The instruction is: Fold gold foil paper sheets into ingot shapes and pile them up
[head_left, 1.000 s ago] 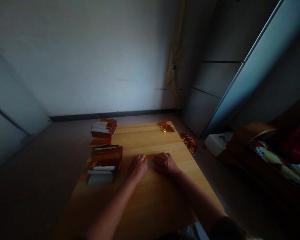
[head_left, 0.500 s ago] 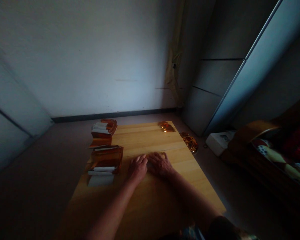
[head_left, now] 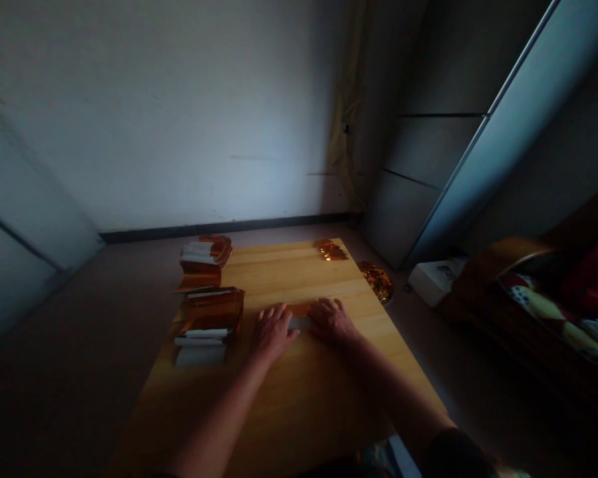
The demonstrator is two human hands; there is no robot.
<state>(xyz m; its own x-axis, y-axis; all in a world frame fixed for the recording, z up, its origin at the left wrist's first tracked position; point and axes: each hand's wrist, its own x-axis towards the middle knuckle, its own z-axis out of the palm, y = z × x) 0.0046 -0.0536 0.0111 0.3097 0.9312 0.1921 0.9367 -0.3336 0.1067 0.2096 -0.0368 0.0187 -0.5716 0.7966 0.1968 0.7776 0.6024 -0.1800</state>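
My left hand (head_left: 272,330) and my right hand (head_left: 331,319) lie palm down side by side on the wooden table (head_left: 299,392). Between them shows a small sheet (head_left: 299,317), orange foil on top and pale grey below, pressed flat under the fingers of both hands. The fingers of each hand are stretched out on it. To the left of my left hand stands a stack of orange foil sheets with white backs (head_left: 210,318). A second such stack (head_left: 203,262) sits behind it at the table's far left corner.
A few folded gold-orange foil pieces (head_left: 331,249) lie at the table's far right corner. A round tray of the same pieces (head_left: 376,281) rests on the floor beside it. A white box (head_left: 434,279), a wooden chair with cloth (head_left: 523,292) and a tall cabinet (head_left: 428,146) stand at right.
My hands were together over the sheet half a second ago. They have slid apart sideways, uncovering the orange and grey sheet between them.
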